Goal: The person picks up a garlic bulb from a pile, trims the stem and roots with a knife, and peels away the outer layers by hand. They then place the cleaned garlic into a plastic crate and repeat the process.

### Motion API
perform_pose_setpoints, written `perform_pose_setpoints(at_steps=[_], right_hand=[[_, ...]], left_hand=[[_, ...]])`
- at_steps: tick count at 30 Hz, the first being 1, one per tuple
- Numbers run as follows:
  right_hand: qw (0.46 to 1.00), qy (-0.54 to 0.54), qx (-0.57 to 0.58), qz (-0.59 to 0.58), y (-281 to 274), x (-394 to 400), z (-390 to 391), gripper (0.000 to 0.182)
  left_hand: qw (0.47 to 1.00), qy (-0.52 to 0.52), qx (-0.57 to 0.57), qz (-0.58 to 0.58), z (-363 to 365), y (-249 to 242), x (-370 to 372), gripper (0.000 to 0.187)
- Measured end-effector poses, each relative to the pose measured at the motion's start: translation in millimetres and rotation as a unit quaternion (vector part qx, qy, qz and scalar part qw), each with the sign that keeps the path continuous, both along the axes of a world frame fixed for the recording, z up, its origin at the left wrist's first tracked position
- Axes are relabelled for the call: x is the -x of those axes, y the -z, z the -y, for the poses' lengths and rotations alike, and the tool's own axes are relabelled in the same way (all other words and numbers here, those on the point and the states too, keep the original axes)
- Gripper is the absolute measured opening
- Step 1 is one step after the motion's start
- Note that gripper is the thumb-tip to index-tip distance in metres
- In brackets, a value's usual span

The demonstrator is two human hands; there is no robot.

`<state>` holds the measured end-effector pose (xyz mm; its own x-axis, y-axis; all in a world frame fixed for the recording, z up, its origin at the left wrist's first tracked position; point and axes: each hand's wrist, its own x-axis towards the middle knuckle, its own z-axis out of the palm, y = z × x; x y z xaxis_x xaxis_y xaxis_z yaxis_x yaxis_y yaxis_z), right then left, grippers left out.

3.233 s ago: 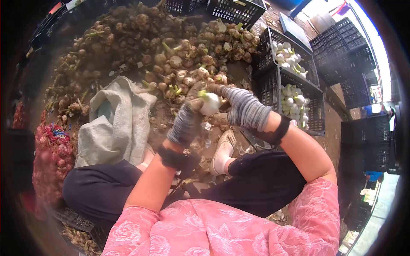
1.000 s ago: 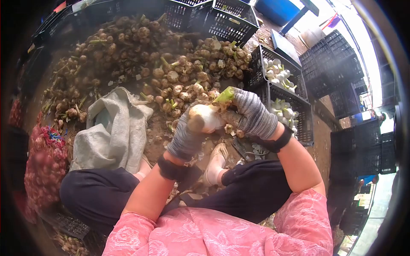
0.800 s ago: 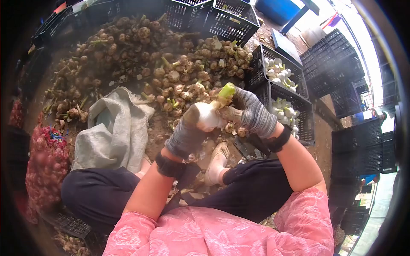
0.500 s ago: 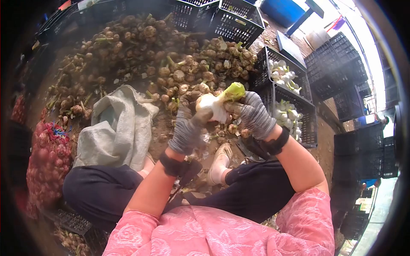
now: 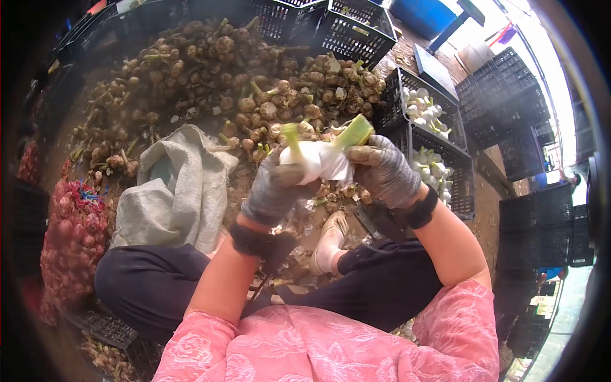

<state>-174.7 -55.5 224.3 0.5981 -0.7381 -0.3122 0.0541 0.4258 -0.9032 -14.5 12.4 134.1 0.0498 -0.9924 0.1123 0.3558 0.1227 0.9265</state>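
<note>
On the near side of the white garlic bulb (image 5: pixel 309 159) come the person's pink patterned shirt (image 5: pixel 273 347) and then dark trousers (image 5: pixel 382 272) over bent legs. Black bands (image 5: pixel 421 207) circle both wrists. The bulb itself is held up in front of the body, between two hands in grey striped gloves. The left hand (image 5: pixel 278 181) has its grip closed around the bulb's left side, thumb laid across the near face; a blurred green stub (image 5: pixel 292 137) stands up there. The right hand (image 5: pixel 385 167) pinches a white husk (image 5: pixel 340 167) at the bulb's right, where a thick green stalk (image 5: pixel 356 132) slants up and away. Whether the husk is joined to the bulb cannot be told.

Below the bulb, a pale shoe (image 5: pixel 332 234) rests on the littered floor. To the bulb's left lies a crumpled pale sack (image 5: pixel 172 200), and farther left a red net bag (image 5: pixel 73 245) packed with bulbs. Beyond the bulb, a broad heap of brownish garlic (image 5: pixel 210 70) spreads away, mostly leftward. To the bulb's right, past the right hand, two black crates (image 5: pixel 463 181) hold white bulbs (image 5: pixel 425 113). Farther beyond the bulb, rightward, are stacked crates (image 5: pixel 499 92) and a blue tub (image 5: pixel 423 16).
</note>
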Motion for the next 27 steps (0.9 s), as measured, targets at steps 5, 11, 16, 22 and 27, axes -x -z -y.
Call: perform_pose_setpoints(at_steps=[5, 11, 16, 22, 27], right_hand=[[0.996, 0.068, 0.053, 0.018, -1, 14, 22, 0.022], [0.970, 0.010, 0.226, -0.086, -18, 26, 29, 0.026], [0.716, -0.393, 0.425, -0.391, -25, 11, -9, 0.047], [0.774, -0.106, 0.556, -0.284, -23, 7, -6, 0.031], [0.619, -0.082, 0.721, -0.299, -22, 1, -17, 0.026]], left_hand=[[0.914, 0.202, -0.013, -0.351, -6, 12, -13, 0.063], [0.934, 0.093, 0.041, -0.344, -7, 0, -12, 0.072], [0.988, -0.024, 0.076, -0.131, -5, -20, -14, 0.063], [0.994, -0.021, 0.100, -0.049, -4, -9, -3, 0.071], [0.982, -0.067, 0.176, -0.014, -7, -14, 10, 0.069]])
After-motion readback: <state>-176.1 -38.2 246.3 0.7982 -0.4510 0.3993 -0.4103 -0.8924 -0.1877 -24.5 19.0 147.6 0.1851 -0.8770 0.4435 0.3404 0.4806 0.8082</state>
